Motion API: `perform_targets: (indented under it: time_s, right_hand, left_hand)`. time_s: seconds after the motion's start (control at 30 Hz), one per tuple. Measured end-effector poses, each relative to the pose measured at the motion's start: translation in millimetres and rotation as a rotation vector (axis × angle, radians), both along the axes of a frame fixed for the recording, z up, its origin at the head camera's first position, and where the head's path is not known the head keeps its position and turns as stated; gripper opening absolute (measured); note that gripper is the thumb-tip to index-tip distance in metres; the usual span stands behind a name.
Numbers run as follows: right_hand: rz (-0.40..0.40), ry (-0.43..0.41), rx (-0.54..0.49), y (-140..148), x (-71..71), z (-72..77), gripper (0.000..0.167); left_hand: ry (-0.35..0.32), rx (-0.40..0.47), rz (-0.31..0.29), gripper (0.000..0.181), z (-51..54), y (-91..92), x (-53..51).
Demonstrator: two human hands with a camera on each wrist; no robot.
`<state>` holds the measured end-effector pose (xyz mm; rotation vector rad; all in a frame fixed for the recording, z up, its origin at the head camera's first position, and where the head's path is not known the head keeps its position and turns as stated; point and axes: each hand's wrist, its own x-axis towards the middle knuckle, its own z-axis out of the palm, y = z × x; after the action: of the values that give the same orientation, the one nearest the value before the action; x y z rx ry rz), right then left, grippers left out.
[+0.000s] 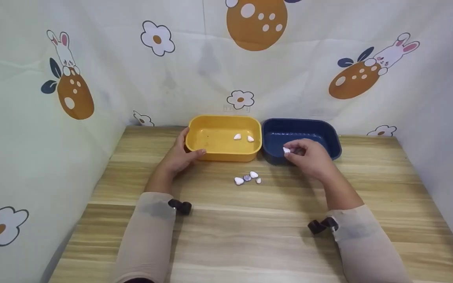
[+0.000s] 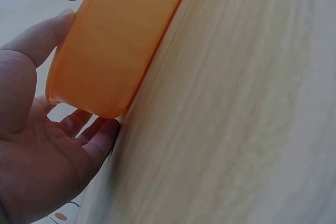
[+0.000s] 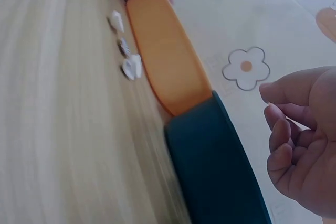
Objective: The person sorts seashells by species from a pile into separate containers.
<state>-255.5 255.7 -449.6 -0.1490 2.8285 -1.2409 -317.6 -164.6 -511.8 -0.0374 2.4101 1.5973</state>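
My left hand (image 1: 179,155) holds the left end of a yellow plastic tub (image 1: 230,157), thumb on the front rim and fingers around the end wall. Over the front of a dark blue tub (image 1: 269,153), my right hand (image 1: 311,157) pinches a small white shell-like piece (image 1: 286,150) between thumb and fingertips. Two similar white pieces lie inside the yellow tub, one of them a pointed piece (image 1: 237,136). In front of the tubs sits a small cluster: white pieces such as this one (image 1: 238,181), plus a greyish-purple piece (image 1: 247,178).
Both tubs stand side by side on the wooden table (image 1: 242,232), near its back edge. Behind and beside the table hangs a pale patterned cloth (image 1: 195,78). Each sleeve carries a small black wrist mount, such as the right mount (image 1: 323,225).
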Motion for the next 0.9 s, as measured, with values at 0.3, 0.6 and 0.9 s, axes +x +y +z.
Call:
perform_targets:
  time_s: [0.3,0.6,0.9]
  right_hand:
    - [-0.119,0.030,-0.027,21,-6.6,-0.9,0.029]
    - [-0.154,0.089,-0.056,27,-9.5,-3.3,0.033]
    - [-0.123,0.082,-0.042,20,-9.4,-3.1,0.031]
  left_hand:
    - [0.011,0.011,-0.007,0.116,-1.4,-0.7,1.6]
    - [0.004,-0.006,-0.008,0.118,-1.3,-1.1,1.3]
    - [0.017,0.002,-0.009,0.115,-2.5,-1.2,-1.3]
